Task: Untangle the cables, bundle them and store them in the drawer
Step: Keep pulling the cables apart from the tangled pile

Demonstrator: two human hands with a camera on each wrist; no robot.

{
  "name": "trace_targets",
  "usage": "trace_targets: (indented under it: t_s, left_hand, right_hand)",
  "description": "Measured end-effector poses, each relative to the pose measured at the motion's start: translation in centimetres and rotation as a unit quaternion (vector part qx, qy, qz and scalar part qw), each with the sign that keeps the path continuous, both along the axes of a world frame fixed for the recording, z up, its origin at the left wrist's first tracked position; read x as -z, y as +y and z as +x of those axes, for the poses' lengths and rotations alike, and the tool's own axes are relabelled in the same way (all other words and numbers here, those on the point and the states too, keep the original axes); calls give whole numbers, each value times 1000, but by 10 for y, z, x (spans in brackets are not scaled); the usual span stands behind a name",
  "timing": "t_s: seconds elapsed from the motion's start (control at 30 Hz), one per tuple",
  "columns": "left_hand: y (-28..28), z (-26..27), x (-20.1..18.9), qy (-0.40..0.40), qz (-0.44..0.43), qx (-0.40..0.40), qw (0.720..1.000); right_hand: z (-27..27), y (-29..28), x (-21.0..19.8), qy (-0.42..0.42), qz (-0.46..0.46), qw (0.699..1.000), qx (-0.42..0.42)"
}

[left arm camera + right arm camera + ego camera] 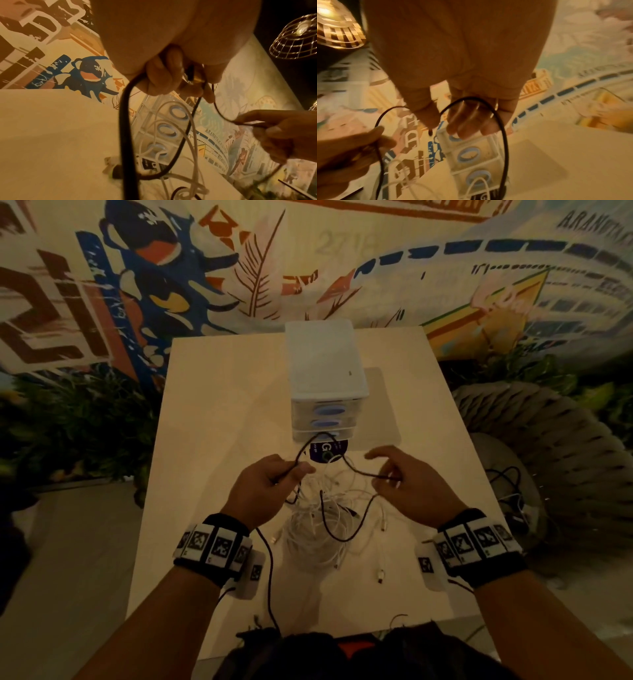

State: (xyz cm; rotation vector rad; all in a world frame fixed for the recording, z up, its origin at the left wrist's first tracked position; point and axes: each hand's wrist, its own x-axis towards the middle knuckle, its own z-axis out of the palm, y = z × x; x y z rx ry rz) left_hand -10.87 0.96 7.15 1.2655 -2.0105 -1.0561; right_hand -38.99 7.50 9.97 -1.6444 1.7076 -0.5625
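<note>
A black cable arcs between my two hands above the white table. My left hand grips one stretch of it in curled fingers; in the left wrist view the black cable hangs down from that hand. My right hand pinches another stretch between thumb and fingers, and the black cable loops below the right hand. A tangle of white cables lies on the table under the hands. Behind them stands a translucent drawer unit with three shut drawers.
A dark round sticker lies in front of the drawer unit, which stands on a clear mat. A woven chair at the right holds more cables. Plants flank the table on the left.
</note>
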Motion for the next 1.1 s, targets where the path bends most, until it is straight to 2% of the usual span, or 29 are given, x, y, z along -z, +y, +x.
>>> trace_targets:
  t_s: [0.1, 0.2, 0.27, 0.37, 0.47, 0.57, 0.67, 0.73, 0.83, 0.93, 1.0, 1.1]
  left_hand:
    - [4, -6, -9, 52, 11, 43, 998]
    - [8, -7, -9, 75, 1, 65, 995]
    - [8, -5, -8, 75, 16, 68, 995]
    - [10, 0, -5, 72, 45, 63, 994]
    - [12, 7, 2, 66, 37, 9, 997]
    - [9, 13, 7, 68, 34, -18, 997]
    - [7, 12, 15, 12, 89, 50, 995]
    - [6, 6, 23, -23, 114, 92, 989]
    - [4, 3, 32, -92, 62, 104, 988]
    - [4, 5, 34, -189, 10, 120, 974]
    - [5, 9, 37, -251, 13, 128, 959]
    - [2, 15, 39, -282, 44, 130, 950]
  right_hand:
    - [24, -8, -8, -4, 33, 995, -90]
    - [56, -13, -2, -70, 43, 987, -140]
    - [74, -17, 7, -109, 40, 985, -127]
    - [88, -26, 20, -80, 22, 991, -100]
    - [83, -29, 29, -90, 29, 993, -74]
    - [75, -27, 40, -142, 59, 988, -24]
    - [73, -23, 46, -201, 29, 978, 41]
    - [74, -22, 47, -203, 12, 977, 61]
    - [73, -20, 44, -182, -11, 981, 67]
    - [68, -19, 40, -171, -33, 981, 86]
    - [64, -21, 36, -175, -44, 977, 110]
    - [58, -25, 27, -218, -37, 962, 161]
